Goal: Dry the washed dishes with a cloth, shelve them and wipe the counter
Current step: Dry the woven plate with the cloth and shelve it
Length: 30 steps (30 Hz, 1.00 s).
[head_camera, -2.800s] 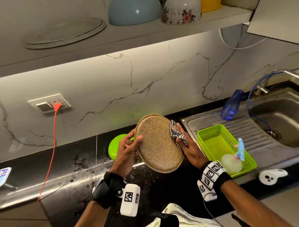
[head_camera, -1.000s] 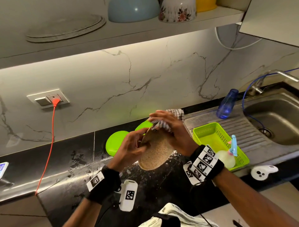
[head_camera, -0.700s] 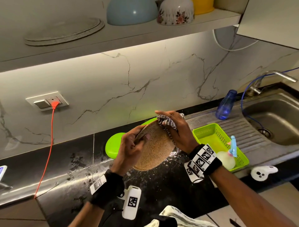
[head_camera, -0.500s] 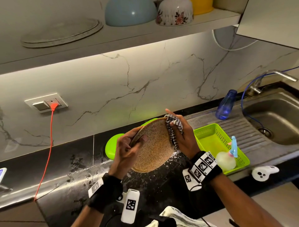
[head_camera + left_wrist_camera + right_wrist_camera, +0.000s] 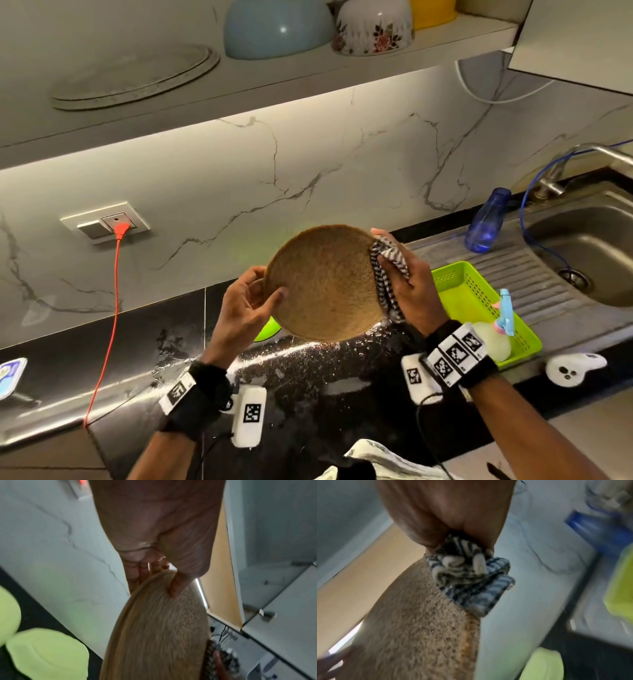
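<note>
A round speckled brown plate (image 5: 325, 284) is held upright above the wet black counter (image 5: 308, 383), its face toward me. My left hand (image 5: 253, 301) grips its left rim, thumb on the face and fingers behind; the left wrist view shows the plate (image 5: 159, 635) and the thumb on it. My right hand (image 5: 407, 284) holds a checked cloth (image 5: 388, 274) bunched against the plate's right rim. In the right wrist view the cloth (image 5: 471, 580) wraps over the edge of the plate (image 5: 423, 622).
Green plates (image 5: 265, 330) lie on the counter behind the brown one. A green basket (image 5: 459, 291) with a spray bottle (image 5: 495, 337) sits on the drainboard beside the sink (image 5: 589, 246). A blue bottle (image 5: 486, 221) stands by the wall. The shelf (image 5: 239, 82) holds plates and bowls.
The plate has been turned from a tilted, edge-on pose to face me. The right hand with the cloth has slid from the top rim round to the right rim.
</note>
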Motion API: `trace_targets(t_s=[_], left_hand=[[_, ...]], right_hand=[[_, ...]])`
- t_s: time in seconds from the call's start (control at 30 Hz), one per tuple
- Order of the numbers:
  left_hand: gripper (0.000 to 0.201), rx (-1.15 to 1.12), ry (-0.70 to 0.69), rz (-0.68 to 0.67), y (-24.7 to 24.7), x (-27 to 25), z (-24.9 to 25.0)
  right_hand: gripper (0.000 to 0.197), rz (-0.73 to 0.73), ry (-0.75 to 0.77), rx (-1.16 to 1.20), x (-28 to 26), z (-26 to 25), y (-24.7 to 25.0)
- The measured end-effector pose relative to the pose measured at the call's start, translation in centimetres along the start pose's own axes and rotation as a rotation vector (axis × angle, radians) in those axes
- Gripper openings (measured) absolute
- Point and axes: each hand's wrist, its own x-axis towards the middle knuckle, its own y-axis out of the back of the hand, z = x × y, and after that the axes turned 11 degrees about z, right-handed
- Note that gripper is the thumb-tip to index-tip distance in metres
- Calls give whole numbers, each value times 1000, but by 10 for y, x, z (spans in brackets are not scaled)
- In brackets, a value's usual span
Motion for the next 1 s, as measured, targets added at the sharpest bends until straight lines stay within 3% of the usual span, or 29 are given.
trace_targets(t_s=[0.1,0.17,0.23,0.3,0.57,0.63,0.73,0.83,0.9,1.0], left_hand=[[31,181,-125,-86,-3,4,8],[34,309,-196,-224,-15,6,19],[36,448,-248,-354,-28,9,27],[38,460,-274,-377,-35,9,31],[10,273,-320,-173,-30,-2,27],[18,207,-299,-147,-28,-4,26],[29,92,-201,-77,-22,-9,23],[25,-148,-60,46,-15,-10,20],[22,-309,18,138,-16,-10,20],[24,-447,100,210,-26,-14,20]], right_hand=[[53,-327,340,-432,17,-11,4],[64,-507,534,-612,20,-24,-4],[68,-601,623,-629,17,-32,-13],[61,-606,603,-529,17,-36,-17],[49,-300,177,-121,3,-9,-9],[41,-190,56,-10,-6,-1,-8],[31,-13,-132,93,-23,11,-11],[40,161,-495,261,-42,21,-21],[52,215,-647,334,-54,26,-30],[45,220,-772,607,-58,25,-38]])
